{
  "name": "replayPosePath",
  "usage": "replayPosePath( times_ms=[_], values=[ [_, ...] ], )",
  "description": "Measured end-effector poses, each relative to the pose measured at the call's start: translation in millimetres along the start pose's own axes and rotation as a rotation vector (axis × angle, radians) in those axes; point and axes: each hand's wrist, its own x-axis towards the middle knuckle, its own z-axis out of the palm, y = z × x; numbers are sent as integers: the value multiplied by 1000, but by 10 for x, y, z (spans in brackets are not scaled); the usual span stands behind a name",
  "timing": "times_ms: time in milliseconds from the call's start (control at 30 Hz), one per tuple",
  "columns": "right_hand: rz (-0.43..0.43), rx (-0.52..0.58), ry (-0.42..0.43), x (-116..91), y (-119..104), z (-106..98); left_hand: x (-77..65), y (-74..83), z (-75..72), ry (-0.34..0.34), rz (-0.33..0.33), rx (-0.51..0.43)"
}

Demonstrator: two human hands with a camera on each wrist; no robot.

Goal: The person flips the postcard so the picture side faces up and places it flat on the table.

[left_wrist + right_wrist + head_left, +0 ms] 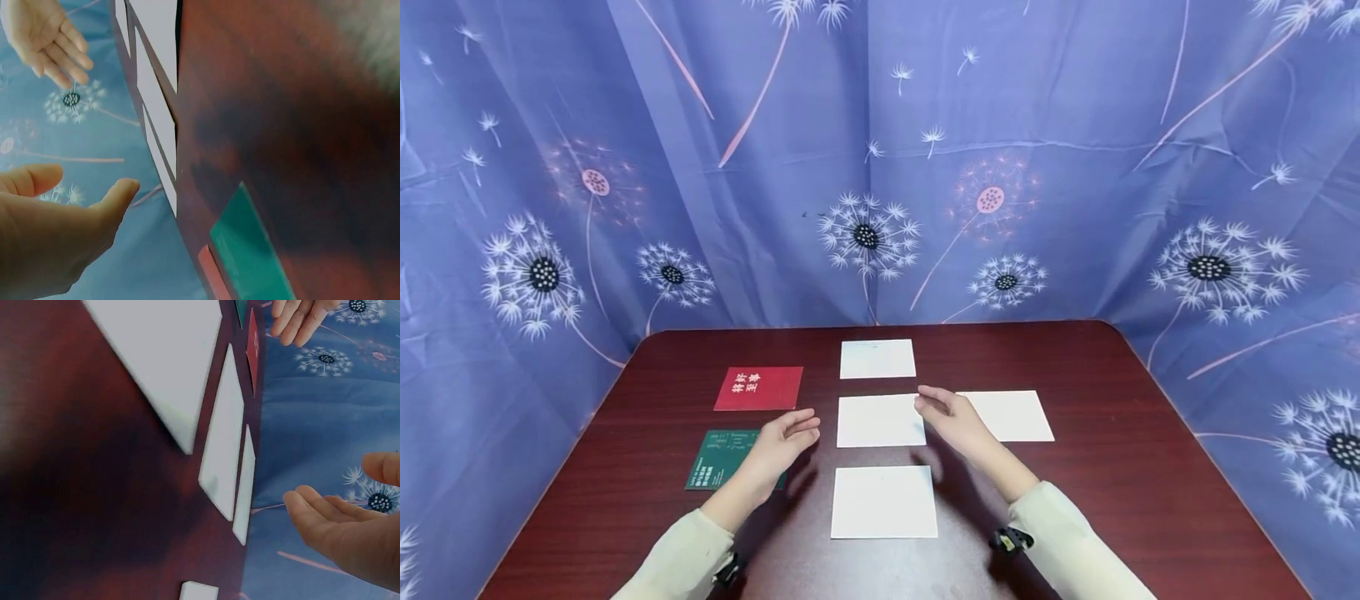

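Note:
Both hands hover over the table with nothing in them, palms facing each other in the wrist views. My left hand (778, 450) is relaxed and overlaps the right part of a green card (722, 458) in the head view. A red card (760, 388) with white characters lies behind the green one. My right hand (955, 421), fingers loosely bent, is between the middle white card (880, 421) and the right white card (1011, 415); its fingertips overlap the middle card's right edge. Another white card (883, 502) lies nearer, and one more white card (877, 358) lies farthest back.
The cards lie flat on a dark red-brown wooden table (1135, 500). A blue curtain (910, 167) with dandelion prints hangs behind the table and along its sides. Small dark devices (1011, 540) are strapped at the wrists, by the pale sleeves (1067, 533).

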Motion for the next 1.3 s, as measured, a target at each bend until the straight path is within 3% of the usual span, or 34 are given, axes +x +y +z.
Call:
replayPosePath(
  times_ms=[233, 467, 767, 1300],
  values=[
    [0, -6, -71, -285, 169, -125, -170, -117, 68, -116, -39, -3],
    [75, 110, -129, -526, 308, -174, -278, -203, 169, -215, -47, 46],
    [82, 142, -205, -712, 371, -206, -358, -261, 146, -217, -33, 80],
    [103, 178, -237, -842, 370, -116, -409, -263, 196, -258, -129, 14]
  ],
)
